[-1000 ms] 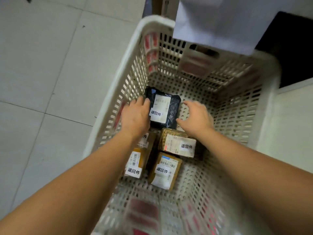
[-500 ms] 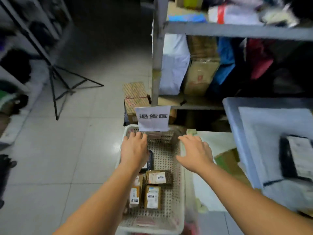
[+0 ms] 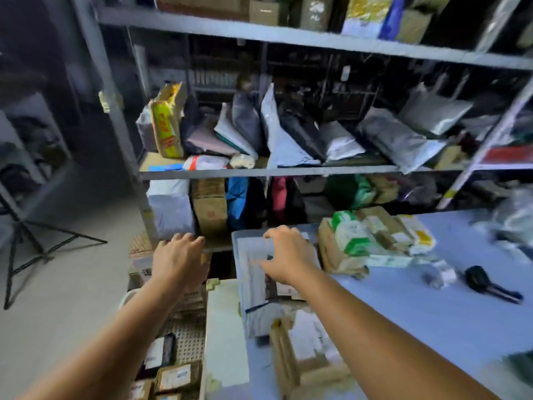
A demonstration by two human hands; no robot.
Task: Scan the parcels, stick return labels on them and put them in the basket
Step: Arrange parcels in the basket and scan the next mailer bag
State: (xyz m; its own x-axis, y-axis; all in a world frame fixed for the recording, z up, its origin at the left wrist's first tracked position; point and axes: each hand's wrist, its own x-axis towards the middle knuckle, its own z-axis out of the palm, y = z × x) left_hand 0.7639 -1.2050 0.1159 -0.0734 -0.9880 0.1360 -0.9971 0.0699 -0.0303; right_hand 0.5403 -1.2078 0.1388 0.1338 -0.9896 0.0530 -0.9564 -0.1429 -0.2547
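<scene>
Below the left hand (image 3: 178,261): the basket (image 3: 189,324) is sitting down on the floor, with a black parcel (image 3: 161,353) and some brown boxes (image 3: 177,376) lying in it, white labels facing up.
Left hand: it's hanging over the basket's far end, fingers apart and relaxed, holding nothing.
Right hand (image 3: 288,255): it's hovering over the left end of the blue table (image 3: 432,327), fingers spread and loosely curled, not gripping anything as far as I'm seeing.
Next parcel: a pale flat mailer (image 3: 251,284) is lying right under the right palm, and a heap of parcels (image 3: 369,241) is sitting just to that hand's right.
Step in hand: I'm guessing the person is reaching for the next parcel to scan.
Doing it well: I'd be going for the mailer under the palm and pinching it by an edge so it's coming up flat, barcode side up, with the left hand swinging across to steady it.
Scanner: a black handheld thing (image 3: 487,284) is lying well off to the right hand's right, past the heap. Probably the scanner, but it's too blurry for me to be calling it.
Watch out: soft mailers are always flopping, so I'd be smoothing the surface before sticking any label on.
Also: I'd be lifting clear of the heap so it isn't toppling.
</scene>
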